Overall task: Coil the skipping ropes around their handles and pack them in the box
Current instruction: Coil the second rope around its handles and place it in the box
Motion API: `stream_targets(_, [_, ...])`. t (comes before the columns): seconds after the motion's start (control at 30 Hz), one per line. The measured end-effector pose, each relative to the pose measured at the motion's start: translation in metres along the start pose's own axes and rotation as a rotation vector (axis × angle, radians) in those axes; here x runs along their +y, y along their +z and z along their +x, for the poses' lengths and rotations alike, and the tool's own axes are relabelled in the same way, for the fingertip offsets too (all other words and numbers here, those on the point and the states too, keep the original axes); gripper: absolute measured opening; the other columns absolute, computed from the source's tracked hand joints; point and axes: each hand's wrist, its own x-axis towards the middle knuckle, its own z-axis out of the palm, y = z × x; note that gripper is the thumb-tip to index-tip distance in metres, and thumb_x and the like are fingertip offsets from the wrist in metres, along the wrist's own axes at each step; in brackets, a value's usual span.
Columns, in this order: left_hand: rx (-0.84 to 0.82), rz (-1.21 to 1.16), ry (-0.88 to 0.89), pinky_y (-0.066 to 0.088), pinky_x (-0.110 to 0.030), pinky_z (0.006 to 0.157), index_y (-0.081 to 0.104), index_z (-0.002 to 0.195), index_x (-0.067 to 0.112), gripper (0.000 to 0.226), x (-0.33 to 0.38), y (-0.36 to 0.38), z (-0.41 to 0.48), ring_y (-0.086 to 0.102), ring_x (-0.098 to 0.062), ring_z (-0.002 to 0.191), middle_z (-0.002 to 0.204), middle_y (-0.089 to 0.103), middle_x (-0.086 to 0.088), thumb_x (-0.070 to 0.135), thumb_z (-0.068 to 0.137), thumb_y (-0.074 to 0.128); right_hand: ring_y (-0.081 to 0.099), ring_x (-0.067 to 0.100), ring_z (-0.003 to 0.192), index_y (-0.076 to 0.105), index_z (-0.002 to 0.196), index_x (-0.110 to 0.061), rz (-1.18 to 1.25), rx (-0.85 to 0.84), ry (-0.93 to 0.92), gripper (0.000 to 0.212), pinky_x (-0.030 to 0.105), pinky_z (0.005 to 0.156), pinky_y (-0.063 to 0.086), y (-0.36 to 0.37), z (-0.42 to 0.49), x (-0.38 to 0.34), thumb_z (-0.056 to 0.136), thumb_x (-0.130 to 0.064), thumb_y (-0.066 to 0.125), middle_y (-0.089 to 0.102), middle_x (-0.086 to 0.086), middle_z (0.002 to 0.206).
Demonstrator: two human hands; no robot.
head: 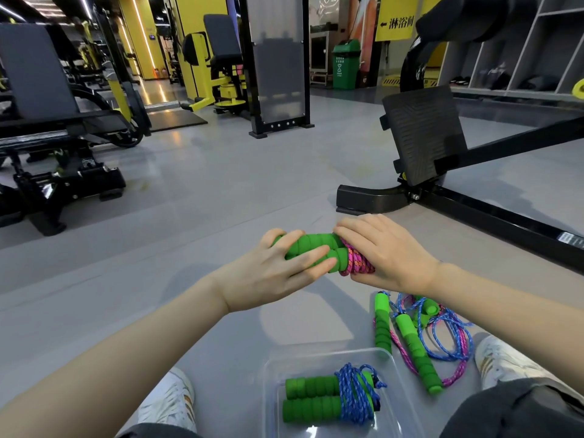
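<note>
Grey gym floor all round. Right at the bottom edge, clear plastic box, sitting between two white trainers. Inside the box, blue-roped bundle: two green foam grips side by side, blue cord wound round their right end, lying flat.

Just right of the box and a touch beyond it, down on the floor, loose tangle of blue and pink cord with green grips strewn through it, all uncoiled.

Now beyond the box, lifted above the floor, both hands working one bundle. Left hand wrapped over the green handles, fingers curled across the top, thumb laid along the near side. Right hand clamped round the pink rope, fingers curled over the coils at the handles' right end, palm hiding much of the winding. Hands almost meeting, only a short stretch of green showing between them. Loose end of the pink rope: cannot tell, hidden under the palm.

Further out past the box and to the right, black ribbed footplate, tilted, on a black steel frame. Further out to the left, black and yellow weight machines.

Far beyond the box, green bin at the back, yellow sign above and right of it, grey open shelving at the far right.
</note>
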Motion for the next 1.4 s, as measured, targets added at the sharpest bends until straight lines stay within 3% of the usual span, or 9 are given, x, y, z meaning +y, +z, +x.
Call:
stream_targets(0.2, [-0.032,-0.044,0.014,0.05,-0.039,0.08,0.042,0.135,0.013,0.035,0.002,-0.001,0.001,0.061,-0.035,0.1,0.129,0.044,-0.009,0.011,0.103,0.028,0.058,0.031,0.084,0.059,0.108,0.001,0.026,-0.018,-0.01,0.053,0.039,0.07,0.051,0.001,-0.003,-0.002,0.069,-0.031,0.074,0.063,0.014,0.105])
stream_targets(0.43, [-0.1,-0.115,-0.019,0.048,-0.043,0.084,0.038,0.136,0.016,0.038,0.0,-0.002,0.0,0.055,-0.036,0.106,0.134,0.039,-0.013,0.015,0.099,0.03,0.058,0.033,0.083,0.057,0.109,0.003,0.037,-0.062,0.014,0.05,0.041,0.068,0.052,-0.001,-0.001,-0.006,0.073,-0.03,0.071,0.063,0.016,0.105])
stream_targets(0.57, [-0.15,-0.185,-0.033,0.048,-0.044,0.085,0.037,0.138,0.017,0.043,0.022,-0.002,-0.009,0.055,-0.036,0.106,0.137,0.041,-0.014,0.018,0.094,0.038,0.059,0.032,0.082,0.053,0.112,0.002,0.075,-0.102,0.024,0.057,0.04,0.068,0.052,0.001,-0.019,-0.025,0.07,-0.03,0.074,0.063,0.016,0.104])
stream_targets(0.7, [-0.189,-0.209,0.069,0.047,-0.044,0.083,0.034,0.142,0.011,0.043,0.054,-0.002,-0.027,0.057,-0.039,0.102,0.133,0.047,-0.016,0.01,0.099,0.026,0.061,0.03,0.085,0.046,0.114,0.0,0.127,-0.167,0.031,0.07,0.035,0.071,0.054,0.01,-0.048,-0.056,0.062,-0.033,0.078,0.063,0.015,0.105])
stream_targets(1.07, [-0.223,-0.269,0.025,0.051,-0.039,0.081,0.033,0.14,0.01,0.045,0.069,-0.005,-0.027,0.06,-0.034,0.098,0.132,0.039,-0.016,0.01,0.098,0.016,0.059,0.019,0.092,0.059,0.11,-0.007,0.402,-0.314,0.219,0.054,0.028,0.081,0.047,0.008,-0.057,-0.063,0.067,-0.039,0.057,0.064,0.005,0.101])
stream_targets(1.2, [-0.154,-0.181,0.084,0.039,-0.052,0.101,0.034,0.142,0.014,0.043,0.062,-0.007,-0.03,0.051,-0.038,0.119,0.138,0.04,-0.017,0.01,0.1,0.03,0.057,0.007,0.072,0.066,0.096,-0.013,0.805,-0.403,0.584,0.042,0.023,0.069,0.046,0.0,-0.045,-0.06,0.06,-0.035,0.063,0.063,-0.005,0.079])
stream_targets(1.27, [-0.117,-0.129,0.131,0.033,-0.054,0.106,0.034,0.142,0.013,0.043,0.06,-0.008,-0.032,0.048,-0.039,0.124,0.139,0.042,-0.015,0.009,0.1,0.035,0.053,0.005,0.058,0.069,0.081,-0.016,1.133,-0.525,0.761,0.011,0.022,0.059,0.044,-0.005,-0.041,-0.051,0.069,-0.015,0.069,0.06,-0.007,0.063])
stream_targets(1.3, [-0.103,-0.106,0.128,0.032,-0.053,0.108,0.034,0.142,0.014,0.042,0.06,-0.009,-0.031,0.048,-0.039,0.123,0.139,0.042,-0.014,0.008,0.101,0.034,0.054,0.007,0.057,0.069,0.073,-0.019,1.242,-0.576,0.791,0.012,0.022,0.058,0.044,-0.007,-0.04,-0.046,0.072,-0.007,0.069,0.06,-0.006,0.061])
stream_targets(1.4, [-0.062,-0.056,0.106,0.033,-0.052,0.106,0.036,0.141,0.016,0.041,0.057,-0.009,-0.023,0.048,-0.041,0.12,0.139,0.041,-0.011,0.011,0.101,0.036,0.068,0.018,0.072,0.072,0.082,-0.01,1.455,-0.67,0.838,0.018,0.028,0.07,0.055,-0.01,-0.038,-0.037,0.064,-0.013,0.073,0.072,0.008,0.078])
